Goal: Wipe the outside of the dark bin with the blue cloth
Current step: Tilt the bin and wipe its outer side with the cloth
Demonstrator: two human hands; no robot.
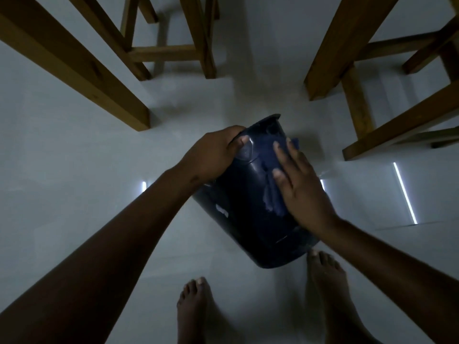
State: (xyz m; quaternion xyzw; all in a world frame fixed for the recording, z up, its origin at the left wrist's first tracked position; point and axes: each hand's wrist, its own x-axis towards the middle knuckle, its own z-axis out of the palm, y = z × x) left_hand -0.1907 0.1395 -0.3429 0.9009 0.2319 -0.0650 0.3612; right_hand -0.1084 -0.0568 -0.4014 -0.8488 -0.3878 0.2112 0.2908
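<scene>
Bin (243, 212): tilted above pale floor (74, 170)
Left hand (211, 155): clamped on far rim
Right hand (300, 192): flat, pressed blue cloth (274, 194) against bin

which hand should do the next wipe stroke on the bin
Right. The right hand already lies flat on the cloth, pressing it to the bin wall. The left hand grips the bin's far end, steadying it.
</scene>
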